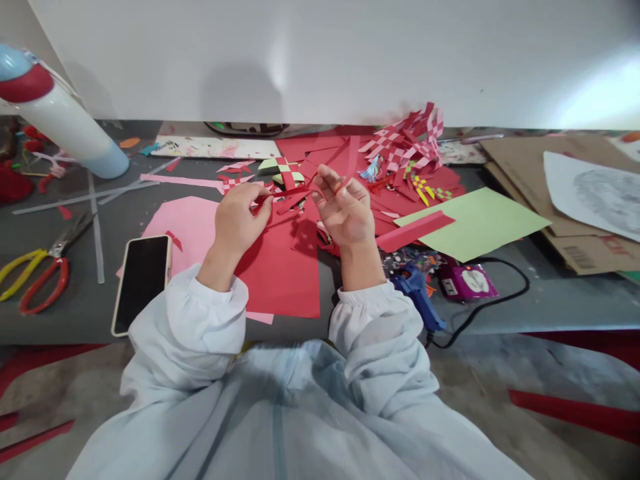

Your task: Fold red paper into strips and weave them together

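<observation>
My left hand (241, 219) and my right hand (344, 209) are raised together over the grey table (75, 293), and both pinch a narrow red paper strip (290, 193) stretched between them. Each hand's fingers are closed on one end of it. Below the hands lies a red paper sheet (283, 267) on top of a pink sheet (187, 230). Just beyond the fingers sit small woven pieces of red, pink and pale green paper (283, 170).
A phone (143, 281) lies face up at the left, with scissors (37, 273) farther left. A blue glue gun (417, 293) with a black cord sits at the right. A pile of woven checkered pieces (407, 143), a green sheet (475, 223) and cardboard (555, 193) lie beyond.
</observation>
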Demonstrator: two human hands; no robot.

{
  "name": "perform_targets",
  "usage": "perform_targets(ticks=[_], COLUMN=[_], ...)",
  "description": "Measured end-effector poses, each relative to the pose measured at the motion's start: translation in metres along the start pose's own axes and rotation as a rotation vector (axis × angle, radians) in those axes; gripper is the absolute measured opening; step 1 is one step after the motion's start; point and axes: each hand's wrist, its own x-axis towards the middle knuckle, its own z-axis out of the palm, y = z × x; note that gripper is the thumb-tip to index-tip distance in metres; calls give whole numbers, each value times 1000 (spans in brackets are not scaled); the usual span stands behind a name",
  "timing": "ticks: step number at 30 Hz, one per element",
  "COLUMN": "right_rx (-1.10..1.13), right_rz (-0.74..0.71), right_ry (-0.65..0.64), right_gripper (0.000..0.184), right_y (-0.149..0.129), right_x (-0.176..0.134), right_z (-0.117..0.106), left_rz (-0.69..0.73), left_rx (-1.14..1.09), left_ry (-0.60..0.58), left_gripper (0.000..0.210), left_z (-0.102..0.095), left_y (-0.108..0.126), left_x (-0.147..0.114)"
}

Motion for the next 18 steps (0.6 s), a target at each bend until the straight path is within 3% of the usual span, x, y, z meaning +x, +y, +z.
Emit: perform_targets(ticks=[7, 15, 18], right_rx=[27, -82, -35], right_rz=[-10, 18, 47], right_ry=[-5, 12, -2], right_gripper=[29, 41, 37], right_y=[1, 3, 1], right_x=[-2, -1, -2], right_z=[2, 1, 3], left_rz=[-26, -49, -35], left_rx=[0, -66, -113], left_ry=[-21, 12, 56], left_gripper=[10, 10, 7], left_z=[-2, -1, 1], left_y=[3, 7, 5], left_x=[0, 0, 0])
